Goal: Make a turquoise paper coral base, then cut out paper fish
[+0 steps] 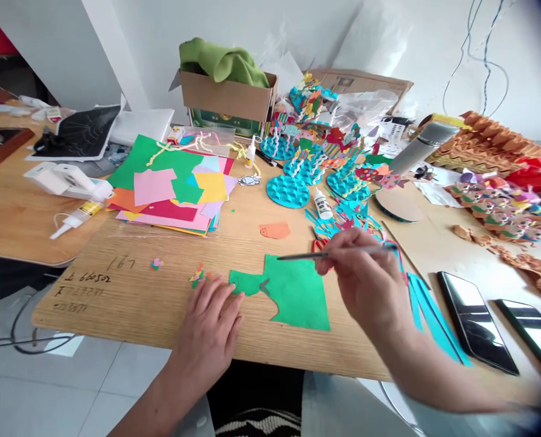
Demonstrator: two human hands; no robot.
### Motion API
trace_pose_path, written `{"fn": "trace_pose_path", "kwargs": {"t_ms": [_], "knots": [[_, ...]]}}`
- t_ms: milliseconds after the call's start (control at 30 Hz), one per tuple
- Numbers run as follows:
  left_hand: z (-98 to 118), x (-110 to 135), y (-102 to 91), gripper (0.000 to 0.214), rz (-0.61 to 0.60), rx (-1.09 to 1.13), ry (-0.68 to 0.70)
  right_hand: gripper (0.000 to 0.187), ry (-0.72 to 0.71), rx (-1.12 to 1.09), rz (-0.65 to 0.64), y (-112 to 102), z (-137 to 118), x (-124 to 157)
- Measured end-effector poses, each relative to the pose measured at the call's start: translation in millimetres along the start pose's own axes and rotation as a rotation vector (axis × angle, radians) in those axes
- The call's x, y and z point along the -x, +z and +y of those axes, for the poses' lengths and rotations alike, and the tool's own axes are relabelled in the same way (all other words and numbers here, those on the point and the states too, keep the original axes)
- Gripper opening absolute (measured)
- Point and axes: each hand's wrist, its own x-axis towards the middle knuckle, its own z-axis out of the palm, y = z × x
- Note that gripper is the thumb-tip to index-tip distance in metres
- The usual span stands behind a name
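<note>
Left hand [209, 325] lies flat, fingers slightly apart, touching the green paper [298, 291]. Right hand [366, 282] pinches a stick [325, 255] above it.

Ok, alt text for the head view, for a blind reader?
A person's left hand touches a green paper cutout on a wooden board while the right hand holds a thin tool over it. Behind lie coloured paper sheets.

Light wood-grain table [129, 309], handwritten marks near front-left corner. Flat on it:
- green paper sheet with cut-outs [298, 291] at front edge
- small orange paper fish [275, 230] just behind
- fanned stack of coloured paper sheets [174, 194] back left
- blue embossed paper discs [287, 191] and white glue bottle [323, 204] centre back
- two black phones [475, 318] side by side, front right
</note>
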Motion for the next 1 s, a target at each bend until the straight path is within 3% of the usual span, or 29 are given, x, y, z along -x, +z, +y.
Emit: {"fn": "trace_pose_path", "kwargs": {"t_ms": [133, 233, 500, 700, 1000], "knots": [[11, 0, 5.9, 0.028, -0.023, -0.001, 0.009, 0.021, 0.215, -0.246, 0.017, 4, 40, 29], [16, 0, 8.2, 0.028, -0.017, -0.019, 0.010, 0.025, 0.305, -0.280, -0.009, 17, 57, 37], [20, 0, 12.2, 0.038, -0.005, -0.058, -0.007, 0.019, 0.218, -0.054, -0.072, 35, 70, 54], [21, -2, 11.2, 0.034, -0.019, -0.044, -0.019, 0.014, 0.134, 0.139, -0.049, 35, 78, 57], [20, -3, 10.3, 0.032, -0.015, -0.030, -0.047, 0.016, 0.093, 0.206, -0.047, 33, 83, 61]]}}
